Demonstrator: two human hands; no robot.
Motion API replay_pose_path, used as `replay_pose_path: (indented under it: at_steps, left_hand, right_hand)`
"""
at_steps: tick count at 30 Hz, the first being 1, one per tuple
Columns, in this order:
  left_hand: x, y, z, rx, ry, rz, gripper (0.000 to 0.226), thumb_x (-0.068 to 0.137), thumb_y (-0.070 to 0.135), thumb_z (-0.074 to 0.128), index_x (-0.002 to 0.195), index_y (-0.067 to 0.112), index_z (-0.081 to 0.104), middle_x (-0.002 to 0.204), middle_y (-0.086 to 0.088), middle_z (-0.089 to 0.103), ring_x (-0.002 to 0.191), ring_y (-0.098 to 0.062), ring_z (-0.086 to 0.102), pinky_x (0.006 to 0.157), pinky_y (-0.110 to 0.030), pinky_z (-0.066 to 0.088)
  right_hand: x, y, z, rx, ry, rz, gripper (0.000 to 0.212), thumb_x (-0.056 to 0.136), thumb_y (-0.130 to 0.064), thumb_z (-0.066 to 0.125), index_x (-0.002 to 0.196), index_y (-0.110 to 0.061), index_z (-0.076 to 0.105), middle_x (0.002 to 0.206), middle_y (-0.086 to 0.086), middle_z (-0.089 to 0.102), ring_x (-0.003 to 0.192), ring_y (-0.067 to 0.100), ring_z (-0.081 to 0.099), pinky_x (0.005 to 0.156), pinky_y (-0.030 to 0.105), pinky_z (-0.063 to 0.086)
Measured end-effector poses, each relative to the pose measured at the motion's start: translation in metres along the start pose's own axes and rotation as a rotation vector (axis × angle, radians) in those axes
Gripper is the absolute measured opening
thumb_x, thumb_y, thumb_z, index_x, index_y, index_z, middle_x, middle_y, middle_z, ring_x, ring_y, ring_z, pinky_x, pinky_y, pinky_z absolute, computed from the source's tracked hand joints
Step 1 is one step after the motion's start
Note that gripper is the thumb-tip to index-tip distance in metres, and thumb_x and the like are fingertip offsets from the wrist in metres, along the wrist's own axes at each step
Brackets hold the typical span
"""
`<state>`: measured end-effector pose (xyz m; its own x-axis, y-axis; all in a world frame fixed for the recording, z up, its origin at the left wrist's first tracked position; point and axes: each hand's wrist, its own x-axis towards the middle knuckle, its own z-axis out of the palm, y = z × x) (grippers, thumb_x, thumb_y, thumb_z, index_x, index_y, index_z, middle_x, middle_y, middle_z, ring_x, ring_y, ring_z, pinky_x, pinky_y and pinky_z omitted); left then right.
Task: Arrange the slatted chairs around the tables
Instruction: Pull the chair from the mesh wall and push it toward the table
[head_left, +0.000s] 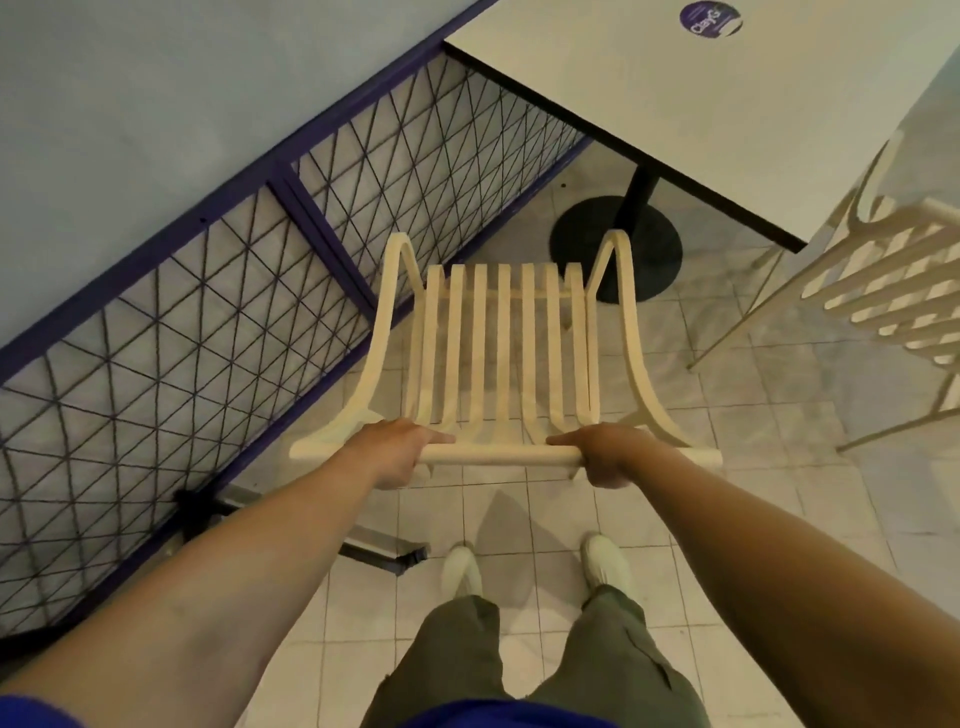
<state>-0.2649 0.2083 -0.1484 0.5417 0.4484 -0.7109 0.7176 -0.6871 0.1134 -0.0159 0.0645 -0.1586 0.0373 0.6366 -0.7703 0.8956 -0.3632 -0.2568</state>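
Note:
A cream slatted chair (501, 343) stands in front of me, seen from above and behind, its seat pointing toward the white square table (701, 109). My left hand (400, 452) grips the left part of the chair's top rail. My right hand (608, 452) grips the rail's right part. The table rests on a black post with a round black base (618, 249), just beyond the chair's front edge. A second cream slatted chair (893, 280) stands at the right, next to the table.
A purple-framed wire mesh barrier (260, 270) runs diagonally along the left, close to the chair's left armrest. A metal foot of the barrier (379, 551) sticks out onto the tiled floor near my left shoe. A round purple sticker (710, 19) lies on the tabletop.

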Motion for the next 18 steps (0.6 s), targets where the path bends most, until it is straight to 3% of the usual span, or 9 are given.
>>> replay_pose_path:
  at_steps: [3, 11, 18]
  left_hand:
    - [0.005, -0.014, -0.007, 0.041, -0.011, 0.027, 0.076, 0.094, 0.004, 0.049, 0.146, 0.058, 0.033, 0.113, 0.003, 0.052, 0.081, -0.017, 0.051, 0.068, -0.033, 0.041]
    - [0.023, -0.041, -0.027, 0.133, -0.019, 0.126, 0.074, 0.095, 0.006, 0.05, 0.143, 0.06, 0.035, 0.119, 0.003, 0.059, 0.084, -0.016, 0.053, 0.072, -0.033, 0.044]
    - [0.036, -0.05, -0.041, 0.222, 0.076, 0.125, 0.072, 0.094, 0.009, 0.05, 0.14, 0.063, 0.036, 0.118, 0.005, 0.061, 0.092, -0.019, 0.059, 0.071, -0.035, 0.041]
  right_hand:
    - [-0.002, -0.011, 0.003, -0.008, 0.018, -0.007, 0.065, 0.087, -0.004, 0.059, 0.141, -0.038, 0.043, 0.107, -0.004, 0.055, 0.091, 0.016, 0.052, 0.086, 0.034, 0.046]
    - [0.004, -0.03, 0.013, 0.085, 0.051, 0.049, 0.064, 0.088, -0.007, 0.059, 0.142, -0.036, 0.042, 0.12, 0.001, 0.059, 0.103, 0.021, 0.056, 0.091, 0.038, 0.048]
    - [0.013, -0.034, 0.011, 0.124, 0.063, 0.041, 0.06, 0.088, -0.009, 0.058, 0.14, -0.036, 0.044, 0.122, 0.003, 0.059, 0.105, 0.024, 0.057, 0.093, 0.042, 0.049]
